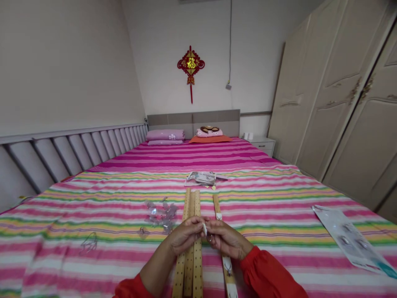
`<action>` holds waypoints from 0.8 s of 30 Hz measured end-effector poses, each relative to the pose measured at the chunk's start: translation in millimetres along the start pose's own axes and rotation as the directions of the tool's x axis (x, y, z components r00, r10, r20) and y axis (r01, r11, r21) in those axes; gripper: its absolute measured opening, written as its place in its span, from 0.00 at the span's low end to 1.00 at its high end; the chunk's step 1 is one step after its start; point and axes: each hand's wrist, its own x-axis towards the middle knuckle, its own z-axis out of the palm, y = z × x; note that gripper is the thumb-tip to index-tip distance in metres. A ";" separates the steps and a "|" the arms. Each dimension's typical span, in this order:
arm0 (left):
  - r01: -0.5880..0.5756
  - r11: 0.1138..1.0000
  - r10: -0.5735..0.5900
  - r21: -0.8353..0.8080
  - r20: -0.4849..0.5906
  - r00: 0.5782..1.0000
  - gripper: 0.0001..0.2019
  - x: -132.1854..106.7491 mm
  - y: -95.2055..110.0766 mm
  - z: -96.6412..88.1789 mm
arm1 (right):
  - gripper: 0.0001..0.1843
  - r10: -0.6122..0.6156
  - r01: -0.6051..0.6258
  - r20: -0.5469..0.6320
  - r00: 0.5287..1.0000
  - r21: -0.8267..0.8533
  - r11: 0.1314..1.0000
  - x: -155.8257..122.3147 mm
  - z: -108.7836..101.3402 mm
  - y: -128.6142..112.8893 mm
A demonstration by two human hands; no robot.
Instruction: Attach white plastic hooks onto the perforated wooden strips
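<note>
My left hand (pixel 185 236) and my right hand (pixel 225 239) meet over a striped bed, fingers pinched together on a small white clip (pixel 204 229). Under the left hand lie two or three long wooden strips (pixel 191 207) with rows of holes. Beneath the right hand runs a single wooden strip (pixel 216 205) with white clips fixed to it. A heap of clear plastic clips (pixel 161 214) sits just left of the strips. Both sleeves are red.
A torn clear packet (pixel 203 178) lies beyond the strips. A plastic bag (pixel 353 241) rests at the right bed edge. Pillows (pixel 165 135) lie at the headboard. Wardrobe doors (pixel 347 107) stand at right, a padded wall panel (pixel 62 153) at left.
</note>
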 end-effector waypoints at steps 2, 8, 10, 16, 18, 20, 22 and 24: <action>0.031 0.999 -0.031 0.020 0.005 1.000 0.09 5.1 -4.0 3.9 | 0.11 0.014 -0.014 -0.006 1.000 0.015 1.000 -6.8 -8.2 0.1; 0.093 0.995 -0.093 0.035 0.005 0.996 0.13 25.2 -9.5 15.8 | 0.13 -0.018 0.023 -0.051 0.999 0.083 0.996 -13.6 -24.6 -6.9; 0.112 0.993 -0.113 0.036 0.002 0.994 0.15 34.0 -9.0 20.2 | 0.13 -0.053 0.064 -0.108 0.993 0.095 0.993 -11.9 -30.0 -10.7; 0.093 0.992 -0.103 -0.085 -0.118 0.988 0.09 62.2 -4.6 26.6 | 0.12 -0.130 0.151 -0.260 0.957 0.061 0.987 -1.0 -54.8 -22.3; 0.111 0.993 -0.119 -0.048 -0.225 0.967 0.09 70.3 -6.2 24.8 | 0.11 -0.160 0.172 -0.322 0.933 0.009 0.985 5.0 -64.0 -25.4; 0.150 0.988 -0.125 0.047 -0.346 0.930 0.10 78.9 -10.6 22.1 | 0.10 -0.187 0.191 -0.365 0.912 -0.025 0.981 11.9 -72.1 -27.4; 0.168 0.975 -0.090 0.142 -0.439 0.894 0.11 88.9 -16.6 19.6 | 0.10 -0.206 0.201 -0.397 0.894 -0.053 0.978 18.9 -78.6 -28.2; 0.151 0.969 -0.036 0.197 -0.491 0.870 0.11 100.2 -22.0 17.4 | 0.09 -0.224 0.205 -0.435 0.872 -0.092 0.974 26.0 -83.8 -28.5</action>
